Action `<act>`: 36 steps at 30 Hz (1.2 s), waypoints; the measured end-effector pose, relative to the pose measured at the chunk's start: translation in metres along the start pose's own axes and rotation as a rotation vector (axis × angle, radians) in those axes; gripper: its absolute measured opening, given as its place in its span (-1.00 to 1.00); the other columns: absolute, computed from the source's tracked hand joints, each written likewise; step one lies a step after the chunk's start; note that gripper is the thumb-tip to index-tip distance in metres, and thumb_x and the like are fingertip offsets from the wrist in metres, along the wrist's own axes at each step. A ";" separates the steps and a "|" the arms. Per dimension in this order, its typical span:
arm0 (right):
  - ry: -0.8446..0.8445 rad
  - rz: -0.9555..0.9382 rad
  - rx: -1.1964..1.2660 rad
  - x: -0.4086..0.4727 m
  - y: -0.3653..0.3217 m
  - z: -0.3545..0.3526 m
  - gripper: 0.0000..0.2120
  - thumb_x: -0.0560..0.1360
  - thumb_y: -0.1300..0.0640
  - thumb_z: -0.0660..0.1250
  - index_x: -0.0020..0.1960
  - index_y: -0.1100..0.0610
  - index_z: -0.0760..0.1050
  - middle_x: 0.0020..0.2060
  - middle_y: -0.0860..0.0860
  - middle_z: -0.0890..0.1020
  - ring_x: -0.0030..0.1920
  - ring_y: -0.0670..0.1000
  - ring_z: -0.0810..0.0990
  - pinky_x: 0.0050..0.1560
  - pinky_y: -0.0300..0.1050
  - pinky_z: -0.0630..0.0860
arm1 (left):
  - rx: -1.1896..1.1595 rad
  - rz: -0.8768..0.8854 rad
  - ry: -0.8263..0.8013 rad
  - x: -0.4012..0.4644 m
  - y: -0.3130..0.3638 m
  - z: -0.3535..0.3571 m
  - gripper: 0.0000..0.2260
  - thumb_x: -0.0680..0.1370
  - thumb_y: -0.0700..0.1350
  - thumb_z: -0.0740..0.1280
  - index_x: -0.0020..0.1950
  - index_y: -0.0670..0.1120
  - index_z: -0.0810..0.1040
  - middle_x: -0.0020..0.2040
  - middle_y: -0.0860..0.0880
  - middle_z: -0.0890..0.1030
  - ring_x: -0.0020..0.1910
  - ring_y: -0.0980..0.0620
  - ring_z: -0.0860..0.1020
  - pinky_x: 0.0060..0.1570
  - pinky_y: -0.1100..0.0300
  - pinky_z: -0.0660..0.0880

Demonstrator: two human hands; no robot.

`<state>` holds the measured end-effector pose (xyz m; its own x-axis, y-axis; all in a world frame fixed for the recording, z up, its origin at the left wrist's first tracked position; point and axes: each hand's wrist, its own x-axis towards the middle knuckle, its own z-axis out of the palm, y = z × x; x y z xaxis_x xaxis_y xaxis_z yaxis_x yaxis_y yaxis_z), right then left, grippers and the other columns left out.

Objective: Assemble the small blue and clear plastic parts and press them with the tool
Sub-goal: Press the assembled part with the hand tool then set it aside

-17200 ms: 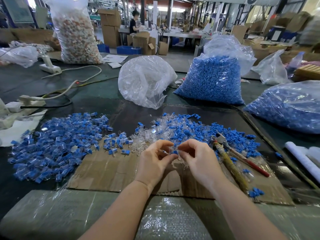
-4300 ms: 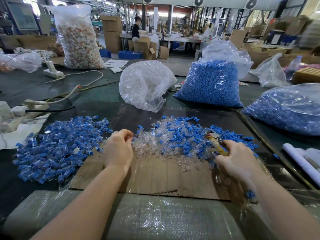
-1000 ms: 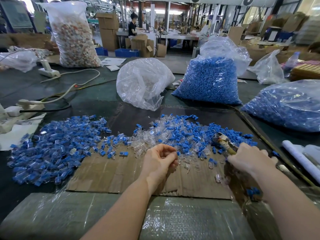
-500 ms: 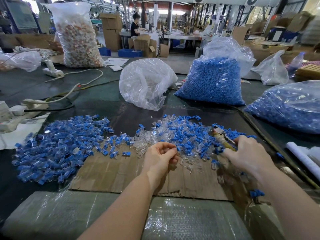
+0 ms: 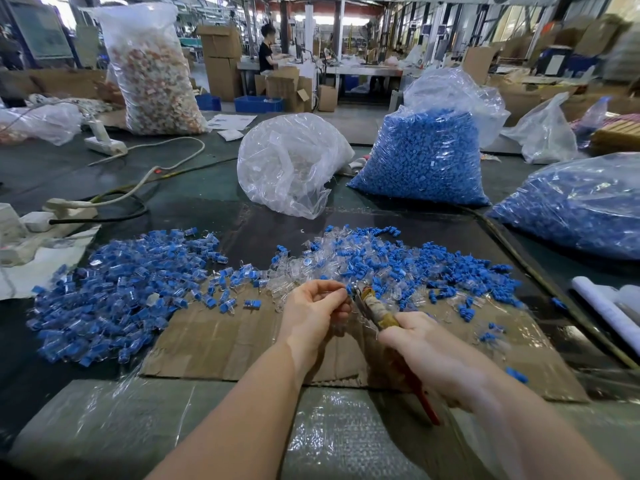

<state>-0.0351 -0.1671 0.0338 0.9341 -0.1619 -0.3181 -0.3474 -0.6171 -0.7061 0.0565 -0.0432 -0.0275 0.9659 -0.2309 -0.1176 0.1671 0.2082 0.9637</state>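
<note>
My left hand (image 5: 313, 311) pinches a small blue and clear part at its fingertips over the cardboard sheet (image 5: 214, 344). My right hand (image 5: 426, 348) grips the pliers (image 5: 375, 308) by their tape-wrapped and red handles. The pliers' jaws sit right at the part in my left fingers. A mixed pile of loose blue and clear parts (image 5: 398, 268) lies behind my hands. A heap of joined blue-and-clear pieces (image 5: 117, 285) spreads at the left.
A crumpled clear bag (image 5: 291, 164) and a full bag of blue parts (image 5: 426, 157) stand behind the piles. Another blue-filled bag (image 5: 575, 206) lies at the right. Power strips and cables (image 5: 69, 206) run along the left. A white roll (image 5: 609, 310) lies at the right edge.
My right hand has lifted the pliers from the right side of the pile and swung them left to my left hand's fingertips. My left hand stayed in place, holding its part.
</note>
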 end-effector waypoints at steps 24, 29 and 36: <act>-0.003 -0.066 -0.233 -0.002 -0.001 0.002 -0.91 0.57 0.11 0.12 -0.12 0.03 0.30 -0.15 -0.07 0.44 -0.19 -0.12 0.44 -0.31 -0.26 0.32 | 0.051 -0.019 0.026 -0.005 0.002 0.000 -0.95 0.49 -0.31 0.35 -0.08 -0.21 0.56 -0.38 -0.05 0.62 -0.44 0.12 0.57 -0.45 0.31 0.50; 0.069 -0.061 -0.269 0.004 0.003 0.008 -0.78 0.59 0.10 0.11 0.23 0.06 0.31 -0.08 -0.06 0.38 -0.09 -0.09 0.38 -0.07 -0.23 0.34 | 0.056 -0.019 0.034 -0.006 0.002 0.000 -0.94 0.48 -0.31 0.35 -0.07 -0.22 0.56 -0.34 -0.08 0.63 -0.42 0.10 0.58 -0.41 0.32 0.51; 0.061 -0.140 0.017 -0.001 0.005 0.005 -0.93 0.49 0.20 0.25 -0.07 0.05 0.45 -0.22 -0.03 0.55 -0.34 -0.16 0.48 -0.45 -0.37 0.33 | 0.003 -0.024 0.065 -0.008 0.007 0.002 -0.96 0.50 -0.33 0.33 -0.08 -0.23 0.55 -0.37 -0.06 0.62 -0.47 0.13 0.55 -0.46 0.30 0.51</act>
<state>-0.0375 -0.1663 0.0279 0.9767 -0.1216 -0.1771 -0.2140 -0.6241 -0.7515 0.0495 -0.0422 -0.0194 0.9724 -0.1734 -0.1563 0.1903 0.2008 0.9610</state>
